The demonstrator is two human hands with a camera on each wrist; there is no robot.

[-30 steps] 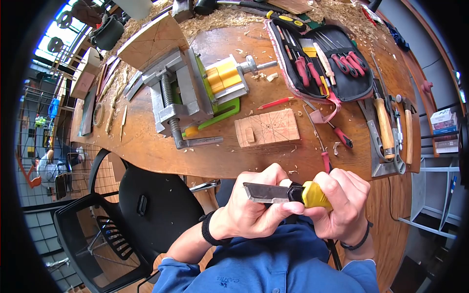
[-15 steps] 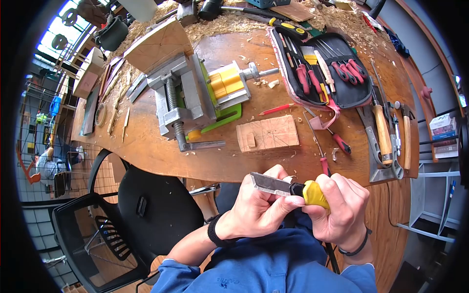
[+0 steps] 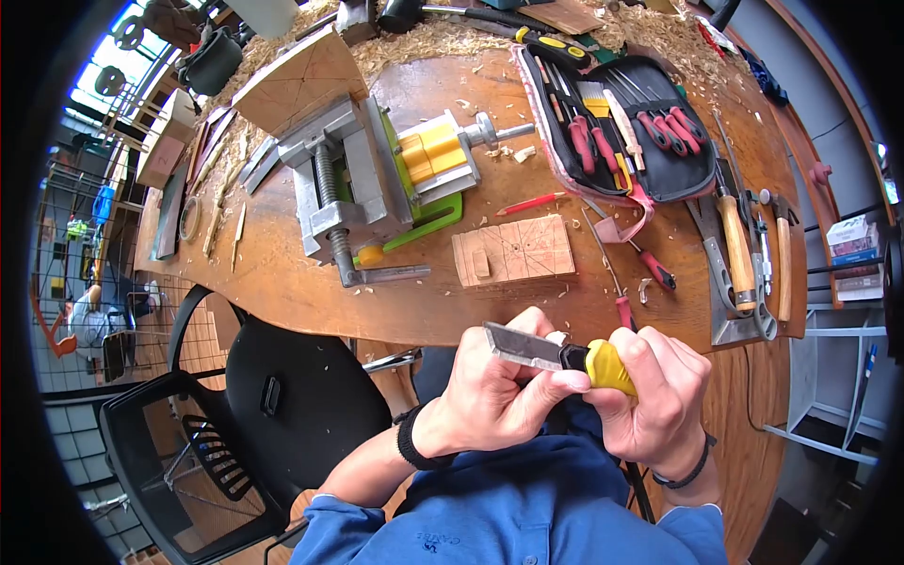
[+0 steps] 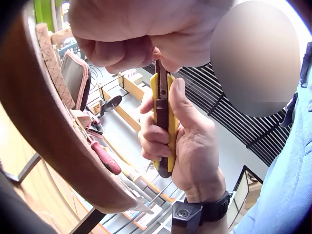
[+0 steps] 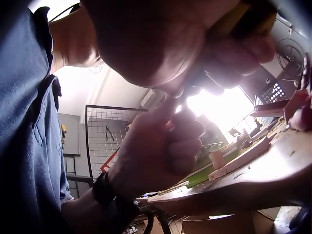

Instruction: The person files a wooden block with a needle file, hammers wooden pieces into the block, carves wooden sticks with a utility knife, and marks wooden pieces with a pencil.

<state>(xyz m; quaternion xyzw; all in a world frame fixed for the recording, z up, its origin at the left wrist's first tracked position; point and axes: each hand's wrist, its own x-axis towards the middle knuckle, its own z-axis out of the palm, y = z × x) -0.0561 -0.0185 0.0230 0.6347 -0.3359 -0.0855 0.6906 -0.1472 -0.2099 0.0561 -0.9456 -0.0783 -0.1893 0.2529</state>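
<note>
1. Grey metal vise (image 3: 363,198) with green-and-yellow fittings: stands on brown wooden table (image 3: 282,292).
2. Pale flat wooden board (image 3: 301,83): tilted, at vise's far side.
3. Black fabric tool pouch (image 3: 673,177) with pink trim: open, red-handled tools (image 3: 656,132) in slots.
4. Slim red pencil (image 3: 532,202): lies between vise and pouch.
5. Black mesh-backed chair (image 3: 301,377): beside table, left.
6. Pale wood shavings (image 3: 443,42): heaped toward table's far side.

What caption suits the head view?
The right hand grips a yellow knife, its blade over the left hand, beside a table with a vise and wood block.

Lower right of the frame, the knife (image 3: 573,357) is showing yellow and black; at centre, the block (image 3: 532,247) is bearing dark lines.
</note>
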